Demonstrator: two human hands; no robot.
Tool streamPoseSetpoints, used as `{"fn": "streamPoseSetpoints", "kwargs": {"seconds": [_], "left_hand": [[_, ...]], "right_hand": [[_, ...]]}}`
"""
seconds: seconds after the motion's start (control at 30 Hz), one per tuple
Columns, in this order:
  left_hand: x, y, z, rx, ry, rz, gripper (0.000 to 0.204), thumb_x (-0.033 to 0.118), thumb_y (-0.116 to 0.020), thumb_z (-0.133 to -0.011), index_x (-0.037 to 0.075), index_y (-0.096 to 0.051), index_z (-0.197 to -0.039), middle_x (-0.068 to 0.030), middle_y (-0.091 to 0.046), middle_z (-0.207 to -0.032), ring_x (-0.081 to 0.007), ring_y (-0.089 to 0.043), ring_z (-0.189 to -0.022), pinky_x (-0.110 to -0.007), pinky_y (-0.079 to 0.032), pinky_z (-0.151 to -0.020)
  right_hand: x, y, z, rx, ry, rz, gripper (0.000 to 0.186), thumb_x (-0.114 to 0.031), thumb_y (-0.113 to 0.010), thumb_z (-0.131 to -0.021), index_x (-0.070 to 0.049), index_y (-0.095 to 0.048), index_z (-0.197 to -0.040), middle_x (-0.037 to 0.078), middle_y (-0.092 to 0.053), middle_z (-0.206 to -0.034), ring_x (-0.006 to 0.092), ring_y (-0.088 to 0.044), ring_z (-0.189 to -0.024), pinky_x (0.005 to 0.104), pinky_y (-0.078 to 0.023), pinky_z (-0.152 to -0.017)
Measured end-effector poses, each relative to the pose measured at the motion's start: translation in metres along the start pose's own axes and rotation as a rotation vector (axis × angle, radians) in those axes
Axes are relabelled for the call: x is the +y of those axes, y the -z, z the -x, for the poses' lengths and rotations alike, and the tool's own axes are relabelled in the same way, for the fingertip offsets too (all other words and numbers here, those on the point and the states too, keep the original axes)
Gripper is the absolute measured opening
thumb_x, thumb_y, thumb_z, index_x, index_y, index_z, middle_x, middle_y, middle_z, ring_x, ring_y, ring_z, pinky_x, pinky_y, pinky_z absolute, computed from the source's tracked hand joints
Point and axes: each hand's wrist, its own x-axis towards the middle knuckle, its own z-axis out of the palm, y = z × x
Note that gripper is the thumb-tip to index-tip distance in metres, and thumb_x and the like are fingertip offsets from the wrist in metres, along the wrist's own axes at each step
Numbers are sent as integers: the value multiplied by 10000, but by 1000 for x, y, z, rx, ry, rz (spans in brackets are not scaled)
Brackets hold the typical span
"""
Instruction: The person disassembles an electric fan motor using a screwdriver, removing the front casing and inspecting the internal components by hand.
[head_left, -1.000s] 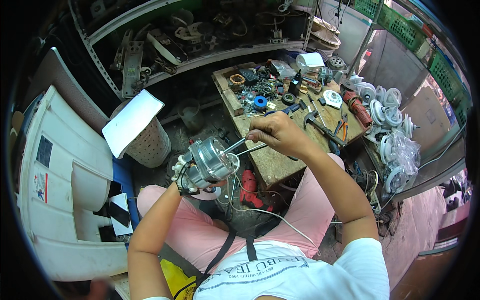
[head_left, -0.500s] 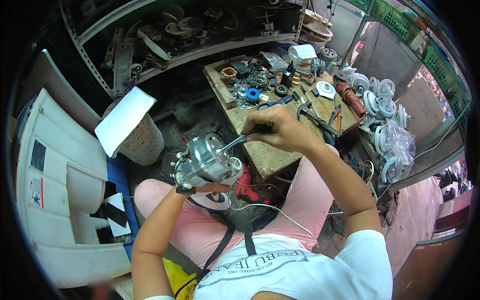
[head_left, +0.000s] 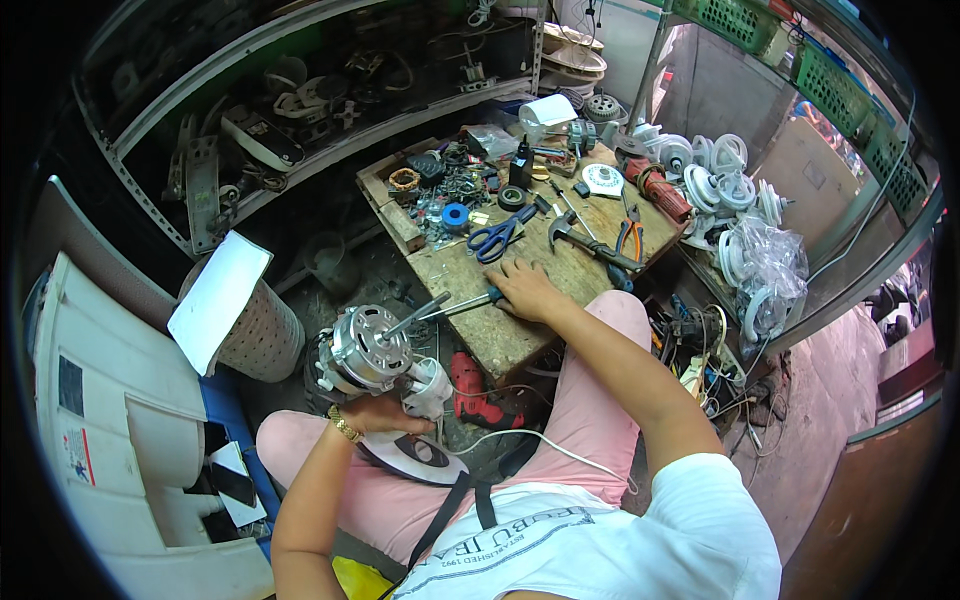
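My left hand (head_left: 385, 413), with a gold watch on its wrist, holds a silver electric motor (head_left: 368, 350) from below, above my lap. The motor's long metal shaft (head_left: 415, 318) points up toward the wooden table, and a white plastic part (head_left: 428, 388) hangs at its side. My right hand (head_left: 527, 290) lies on the near part of the table, fingers stretched out. Beside its fingertips is the dark blue handle of a screwdriver (head_left: 492, 296), whose blade reaches past the table edge toward the motor shaft. Blue-handled scissors (head_left: 497, 238) lie just beyond.
On the wooden table (head_left: 455, 270) lie a hammer (head_left: 585, 240), pliers (head_left: 630, 238), a red grinder (head_left: 658, 190), a blue tape roll (head_left: 455, 217) and loose screws. A red power drill (head_left: 475, 390) sits below. White plastic parts (head_left: 735, 190) stand at right, a perforated bin (head_left: 262, 335) at left.
My right hand has moved from the motor shaft down onto the table, and its fingers have spread. The motor has moved slightly left and is turned, still in my left hand. The whole view has shifted.
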Motion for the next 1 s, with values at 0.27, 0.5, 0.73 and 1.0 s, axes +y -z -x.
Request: {"fn": "streamPoseSetpoints", "kwargs": {"seconds": [0.27,0.5,0.73,1.0], "left_hand": [[37,-2,-21,-41,-12,119,672,447,-730,-675,71,-551,-1203,-136,-559,-1208,-276,-504,-1122,-368,-357,-1010],[35,-10,-52,39,-85,-53,659,449,-737,-663,85,-567,-1185,-111,-603,-1157,-243,-534,-1090,-350,-372,-995],[83,-14,-96,-109,-205,171,496,353,-725,-671,89,-606,-1073,-98,-647,-972,-216,-599,-911,-345,-458,-870],[107,-14,-142,-187,-389,278,397,293,-750,-650,63,-645,-956,-49,-665,-893,-170,-605,-833,-305,-484,-788]], "right_hand": [[34,-12,18,118,-245,111,352,-162,-532,-822,-70,-537,-1162,109,-523,-1080,304,-519,-1024,490,-439,-779],[40,26,43,346,-202,-146,527,-256,-644,-793,-68,-486,-1259,131,-491,-1218,295,-466,-1160,466,-418,-902],[-57,97,50,231,325,-1173,1090,-328,-867,-603,-42,-249,-1453,130,-392,-1411,245,-354,-1326,370,-277,-1105],[-55,155,63,256,112,-1255,1015,-145,-851,-579,-19,-285,-1412,132,-411,-1371,245,-377,-1295,352,-271,-1100]]}}
